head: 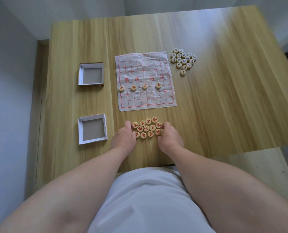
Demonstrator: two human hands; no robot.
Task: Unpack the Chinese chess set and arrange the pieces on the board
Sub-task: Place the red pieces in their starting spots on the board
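A creased paper board (146, 81) with red grid lines lies mid-table. Four red soldier pieces (145, 86) stand in a row on its near half. Between my hands, near the table's front edge, sits a tight cluster of red-lettered wooden pieces (147, 128). My left hand (124, 138) rests against the cluster's left side, with fingertips touching the outer pieces. My right hand (169, 137) is at the right side, thumb and forefinger pinching a red piece (158, 132) at the edge. A group of dark-lettered pieces (183, 60) lies beyond the board's far right corner.
Two shallow white cardboard box halves sit left of the board, one farther back (80, 73) and one nearer (80, 130). The wooden table (223, 98) extends bare to the right. Its front edge runs just behind my wrists.
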